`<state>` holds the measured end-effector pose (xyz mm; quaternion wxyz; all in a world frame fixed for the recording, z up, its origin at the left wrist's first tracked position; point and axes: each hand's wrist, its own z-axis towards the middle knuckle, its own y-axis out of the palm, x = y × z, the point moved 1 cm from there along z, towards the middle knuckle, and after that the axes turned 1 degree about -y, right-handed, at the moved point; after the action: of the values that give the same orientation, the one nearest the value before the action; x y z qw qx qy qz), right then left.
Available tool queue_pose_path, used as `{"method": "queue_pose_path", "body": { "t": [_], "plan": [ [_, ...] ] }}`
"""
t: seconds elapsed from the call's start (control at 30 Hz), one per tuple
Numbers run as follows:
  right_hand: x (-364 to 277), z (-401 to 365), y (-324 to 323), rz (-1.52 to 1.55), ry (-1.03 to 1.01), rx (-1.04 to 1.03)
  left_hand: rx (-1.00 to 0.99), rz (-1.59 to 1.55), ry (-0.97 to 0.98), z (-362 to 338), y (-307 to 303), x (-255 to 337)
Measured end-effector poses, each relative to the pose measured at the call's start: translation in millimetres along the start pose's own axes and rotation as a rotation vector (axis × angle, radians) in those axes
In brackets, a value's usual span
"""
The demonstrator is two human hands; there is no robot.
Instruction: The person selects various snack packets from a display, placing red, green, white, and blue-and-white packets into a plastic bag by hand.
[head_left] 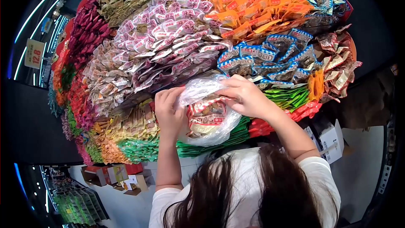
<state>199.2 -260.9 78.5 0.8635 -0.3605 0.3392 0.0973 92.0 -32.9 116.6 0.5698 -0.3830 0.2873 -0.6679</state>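
A clear plastic bag (211, 126) with several red-and-white snack packets inside hangs in front of a heaped snack display. My left hand (168, 109) grips the bag's left edge near its mouth. My right hand (247, 97) pinches the bunched top of the bag on the right side. Both hands are close together, just in front of the piles of pink-and-white packets (168, 38) and blue-and-white packets (270, 59).
The display holds piles of small packets: orange (249, 4), green (291, 97), brown (337, 59), magenta (86, 29). A price sign reading 12.8 (33, 53) stands at the left. Cardboard boxes (331, 139) sit on the floor at the right and more (118, 173) at lower left.
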Motion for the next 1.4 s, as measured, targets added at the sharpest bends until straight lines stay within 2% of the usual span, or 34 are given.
{"method": "queue_pose_path", "body": {
  "t": [0.07,0.1,0.13,0.2,0.23,0.27,0.33,0.4,0.47,0.5,0.53,0.6,0.67,0.73,0.8,0.83,0.87,1.0,1.03,1.07,1.2,1.27,1.33,1.4],
  "plan": [
    [-2,-1,-4,-0.052,-0.148,-0.119,-0.167,-0.713,-0.410,2,13,-20],
    [-5,-3,-6,-0.052,-0.131,-0.189,-0.240,-1.026,-0.605,10,7,-11],
    [-4,-3,-6,-0.043,-0.132,-0.185,-0.243,-1.017,-0.608,15,9,-12],
    [-4,-2,-6,-0.091,-0.116,-0.220,-0.357,-1.188,-0.830,22,15,-21],
    [-2,-2,-7,-0.043,-0.078,-0.170,-0.419,-1.303,-0.854,22,24,-34],
    [-2,-1,-10,-0.043,-0.086,-0.169,-0.411,-1.300,-0.850,22,29,-39],
    [-3,0,-19,-0.146,-0.008,-0.140,-0.360,-1.334,-1.041,20,41,-49],
    [-1,-1,-23,-0.200,0.007,-0.178,-0.413,-1.346,-1.076,16,44,-61],
    [-1,-1,-25,-0.275,0.124,-0.231,-0.340,-1.251,-0.936,7,43,-57],
    [2,0,-23,-0.266,0.131,-0.215,-0.169,-1.261,-0.854,2,49,-56],
    [5,0,-21,-0.258,0.123,-0.224,-0.158,-1.256,-0.864,-3,45,-54],
    [7,2,-18,-0.290,0.059,-0.139,-0.093,-0.873,-0.678,-7,26,-47],
    [2,6,-15,-0.331,0.058,-0.129,0.071,-0.602,-0.418,-17,13,-40],
    [2,7,-10,-0.341,0.045,-0.102,0.129,-0.525,-0.215,-22,-9,-14],
    [1,8,-6,-0.336,0.039,-0.082,-0.043,-0.587,-0.122,-30,-15,-7],
    [2,7,-7,-0.342,0.038,-0.061,-0.075,-0.503,-0.063,-27,-16,0],
    [4,6,-4,-0.360,0.030,-0.028,-0.138,-0.494,-0.070,-32,-9,-5],
    [-17,7,0,-0.408,-0.070,0.155,-0.275,-0.971,-0.429,-44,17,-10],
    [-25,10,1,-0.421,-0.110,0.156,-0.328,-0.965,-0.411,-47,22,-11],
    [-32,13,4,-0.424,-0.156,0.149,-0.363,-0.800,-0.230,-56,41,-34],
    [-60,20,14,-0.466,-0.269,0.041,-0.306,-0.731,-0.261,-48,37,-14],
    [-72,20,18,-0.525,-0.248,0.033,-0.275,-0.730,-0.279,-49,41,-13],
    [-78,22,27,-0.577,-0.229,0.025,-0.174,-0.740,-0.203,-55,52,-22],
    [-79,29,39,-0.652,0.011,-0.160,-0.177,-0.734,-0.198,-58,56,-22]
  ]
}}
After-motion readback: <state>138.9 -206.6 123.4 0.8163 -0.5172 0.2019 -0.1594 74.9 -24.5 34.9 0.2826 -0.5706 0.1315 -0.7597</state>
